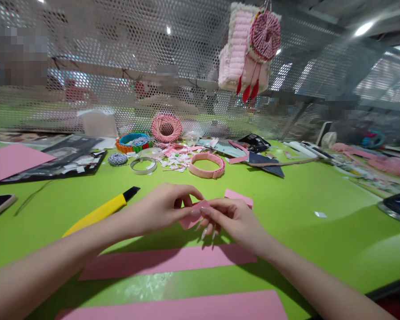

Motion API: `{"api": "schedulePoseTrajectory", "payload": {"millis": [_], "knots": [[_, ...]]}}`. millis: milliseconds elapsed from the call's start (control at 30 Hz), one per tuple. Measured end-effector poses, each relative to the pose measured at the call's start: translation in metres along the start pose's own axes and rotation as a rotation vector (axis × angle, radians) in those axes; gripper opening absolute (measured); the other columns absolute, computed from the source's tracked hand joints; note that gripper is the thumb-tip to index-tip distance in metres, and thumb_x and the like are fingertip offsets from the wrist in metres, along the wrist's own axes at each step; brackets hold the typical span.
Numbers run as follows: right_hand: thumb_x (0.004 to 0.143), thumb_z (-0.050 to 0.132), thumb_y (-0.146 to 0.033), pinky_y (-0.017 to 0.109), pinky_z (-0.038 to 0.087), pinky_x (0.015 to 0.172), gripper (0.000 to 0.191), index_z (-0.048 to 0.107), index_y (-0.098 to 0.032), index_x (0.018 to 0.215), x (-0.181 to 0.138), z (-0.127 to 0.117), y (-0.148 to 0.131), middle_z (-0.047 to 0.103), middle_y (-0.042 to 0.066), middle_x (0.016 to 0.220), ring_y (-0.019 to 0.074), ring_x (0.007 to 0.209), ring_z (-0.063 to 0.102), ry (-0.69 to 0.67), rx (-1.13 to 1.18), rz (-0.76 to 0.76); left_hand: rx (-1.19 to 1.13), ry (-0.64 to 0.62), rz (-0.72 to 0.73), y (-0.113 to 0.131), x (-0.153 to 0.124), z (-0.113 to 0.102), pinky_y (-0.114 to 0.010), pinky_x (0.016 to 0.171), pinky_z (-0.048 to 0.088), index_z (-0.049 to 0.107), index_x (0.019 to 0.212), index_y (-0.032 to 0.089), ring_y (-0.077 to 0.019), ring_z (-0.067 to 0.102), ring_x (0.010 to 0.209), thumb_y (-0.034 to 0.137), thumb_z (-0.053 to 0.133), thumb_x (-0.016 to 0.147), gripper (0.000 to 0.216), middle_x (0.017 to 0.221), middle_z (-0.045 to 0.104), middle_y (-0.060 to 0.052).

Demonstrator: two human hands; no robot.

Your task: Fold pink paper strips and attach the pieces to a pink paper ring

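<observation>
Table: green. Small pink piece held above it, between both hands. Left hand: grip closed, thumb and fingers pinching piece from left. Right hand: grip closed on right end of piece, lower fingers loosely spread. Long pink strip flat on table, nearer than hands; second pink strip nearer again, cut off by lower view edge. Yellow tool, black-tipped, beside left forearm. Pink ring farther back, on table.
</observation>
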State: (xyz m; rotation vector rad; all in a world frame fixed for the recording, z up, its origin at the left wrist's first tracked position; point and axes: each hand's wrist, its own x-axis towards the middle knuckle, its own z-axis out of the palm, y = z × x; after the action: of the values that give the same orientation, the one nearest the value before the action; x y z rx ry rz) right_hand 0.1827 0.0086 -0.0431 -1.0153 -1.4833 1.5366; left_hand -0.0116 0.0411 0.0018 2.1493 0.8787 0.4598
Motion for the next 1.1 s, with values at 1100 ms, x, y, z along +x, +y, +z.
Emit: {"api": "schedulePoseTrajectory", "payload": {"millis": [1100], "knots": [[0.087,0.060,-0.037,0.026,0.054,0.056,0.027,0.074,-0.019,0.102,-0.0013,-0.0007,0.0055,0.071,0.004,0.072,0.0132,0.059,0.065,0.105,-0.181,-0.181,-0.065,0.043,-0.145,0.0025,0.0001,0.0012,-0.020,0.052,0.041,0.062,0.090,0.017,-0.0124,0.062,0.057,0.031,0.058,0.083,0.016,0.062,0.068,0.002]]}}
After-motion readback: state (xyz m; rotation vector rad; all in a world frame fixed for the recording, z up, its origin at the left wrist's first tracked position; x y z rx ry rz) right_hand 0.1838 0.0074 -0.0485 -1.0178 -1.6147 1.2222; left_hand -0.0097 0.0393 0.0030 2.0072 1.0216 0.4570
